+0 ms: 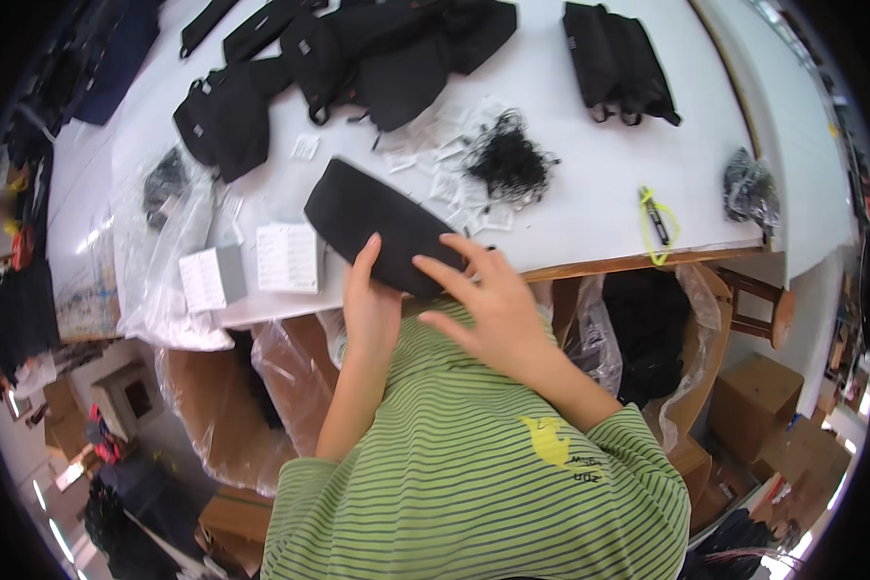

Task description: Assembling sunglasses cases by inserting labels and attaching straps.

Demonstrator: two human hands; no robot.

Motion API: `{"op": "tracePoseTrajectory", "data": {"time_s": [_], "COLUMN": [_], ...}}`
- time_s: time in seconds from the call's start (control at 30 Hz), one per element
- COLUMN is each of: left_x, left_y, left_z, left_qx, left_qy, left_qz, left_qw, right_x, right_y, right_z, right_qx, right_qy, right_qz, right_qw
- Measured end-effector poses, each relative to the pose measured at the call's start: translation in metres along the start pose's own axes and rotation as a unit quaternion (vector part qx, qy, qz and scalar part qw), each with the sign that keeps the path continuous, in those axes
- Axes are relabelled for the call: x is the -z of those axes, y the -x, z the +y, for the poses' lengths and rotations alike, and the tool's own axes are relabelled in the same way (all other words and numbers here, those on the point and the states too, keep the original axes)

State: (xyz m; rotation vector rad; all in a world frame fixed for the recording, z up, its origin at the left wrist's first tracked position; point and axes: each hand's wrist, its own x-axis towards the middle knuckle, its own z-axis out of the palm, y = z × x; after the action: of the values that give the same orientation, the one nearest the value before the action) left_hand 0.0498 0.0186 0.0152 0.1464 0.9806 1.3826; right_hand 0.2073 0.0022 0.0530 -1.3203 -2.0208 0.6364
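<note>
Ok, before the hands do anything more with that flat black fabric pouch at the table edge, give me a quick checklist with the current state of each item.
1. Left hand on the flat black fabric pouch: ok, its fingers lie on the pouch's near edge.
2. Right hand on the pouch: ok, its fingertips touch the near right end.
3. Pouch supported: ok, it lies on the white table, its near end at the edge.
4. Pouch closed or open: cannot tell.
5. Stack of white paper cards nearby: ok, just left of the pouch.
6. Tangle of black cords apart from the pouch: ok, it lies farther back.
</note>
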Motion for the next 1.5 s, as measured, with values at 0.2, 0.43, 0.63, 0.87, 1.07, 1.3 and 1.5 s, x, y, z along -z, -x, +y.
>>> {"op": "tracePoseTrajectory", "data": {"time_s": [0.2,0.43,0.63,0.87,1.07,1.3,1.5], "left_x": [0.001,0.002,0.021,0.026,0.020,0.018,0.104], "left_y": [0.015,-0.004,-0.026,-0.032,-0.023,-0.005,-0.026], "left_z": [-0.010,0.002,0.022,0.017,0.014,0.051,0.106], "left_qx": [0.068,-0.135,-0.053,-0.089,-0.089,-0.200,-0.345], "left_qy": [-0.025,-0.194,-0.308,-0.302,-0.270,-0.342,-0.471], "left_qz": [-0.028,0.093,-0.087,-0.044,-0.024,0.011,0.119], "left_qw": [0.997,0.967,0.946,0.948,0.958,0.918,0.803], "right_x": [-0.002,0.000,-0.006,-0.009,0.007,0.066,0.190], "right_y": [0.006,0.021,0.017,0.008,0.005,-0.013,-0.047], "right_z": [0.018,0.063,0.074,0.071,0.070,0.109,0.223], "right_qx": [-0.185,-0.253,-0.334,-0.347,-0.343,-0.296,-0.211], "right_qy": [-0.162,-0.346,-0.443,-0.469,-0.465,-0.390,-0.515], "right_qz": [-0.065,-0.047,-0.035,-0.011,0.022,0.137,0.481], "right_qw": [0.967,0.902,0.831,0.812,0.816,0.861,0.677]}}
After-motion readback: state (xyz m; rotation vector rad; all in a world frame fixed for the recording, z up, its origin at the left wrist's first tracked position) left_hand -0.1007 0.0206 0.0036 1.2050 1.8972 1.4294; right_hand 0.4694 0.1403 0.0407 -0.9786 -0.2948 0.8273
